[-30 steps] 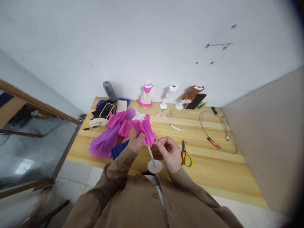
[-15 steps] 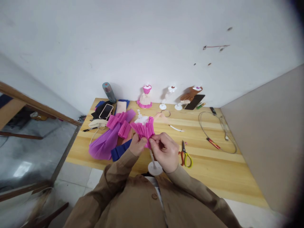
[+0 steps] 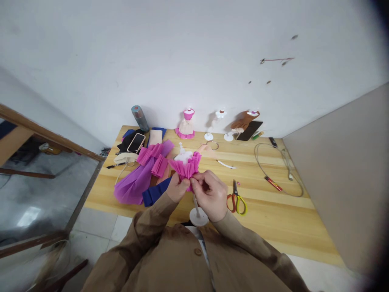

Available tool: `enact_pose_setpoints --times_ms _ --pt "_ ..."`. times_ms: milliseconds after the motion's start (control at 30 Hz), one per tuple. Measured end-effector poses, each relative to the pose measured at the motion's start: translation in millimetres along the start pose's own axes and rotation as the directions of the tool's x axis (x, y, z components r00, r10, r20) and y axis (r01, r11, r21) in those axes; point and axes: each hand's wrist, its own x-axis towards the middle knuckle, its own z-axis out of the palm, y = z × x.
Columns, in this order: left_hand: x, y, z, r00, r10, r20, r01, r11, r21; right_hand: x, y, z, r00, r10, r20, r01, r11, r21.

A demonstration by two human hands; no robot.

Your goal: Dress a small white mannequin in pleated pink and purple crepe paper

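A small white dress-form stand [image 3: 199,217] leans near the table's front edge, its round base toward me. Gathered pink crepe paper [image 3: 186,167] wraps the form's waist and flares out around its white torso [image 3: 183,156]. My left hand [image 3: 177,187] is closed on the paper's left side, thumb pressed on the folds. From the right, my right hand [image 3: 210,194] pinches the same paper, its fingertips close to the left thumb. The part of the form behind the paper and fingers is hidden.
Red-and-yellow scissors [image 3: 237,199] lie right of my hands. Purple paper [image 3: 135,184], a navy roll [image 3: 155,194] and a phone [image 3: 136,142] lie left. Along the wall stand a bottle [image 3: 139,117], a dressed mini form [image 3: 186,123] and other small forms. A cable [image 3: 258,162] curls at right.
The pink paper's upper edge has spread wider and tipped slightly right, showing more of its inside. Both hands keep their pinch, having shifted only a little.
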Motion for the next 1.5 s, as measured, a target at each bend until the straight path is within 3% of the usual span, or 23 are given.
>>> enact_pose_setpoints --times_ms 233,567,933,1333,1500 --pt "-0.9 2.5 0.2 0.999 -0.041 -0.026 0.041 0.999 0.010 0.9 -0.4 1.2 0.999 -0.019 0.034 0.019 0.999 -0.026" --pt "-4.0 4.3 2.8 0.994 -0.069 -0.090 0.072 0.997 0.024 -1.7 1.9 0.3 0.999 -0.044 -0.016 0.043 0.998 -0.053" --pt "-4.6 5.1 8.1 0.972 -0.140 -0.189 0.133 0.990 -0.046 -5.0 1.3 0.5 1.000 -0.010 -0.008 0.010 0.999 -0.030" --pt "-3.9 8.3 6.7 0.983 -0.120 -0.140 0.123 0.992 0.019 -3.0 3.3 3.7 0.994 -0.106 -0.011 0.102 0.979 -0.177" --pt "-5.5 6.8 6.3 0.978 -0.115 -0.176 0.126 0.991 0.052 -0.6 3.2 1.4 0.996 -0.091 0.013 0.092 0.982 -0.168"
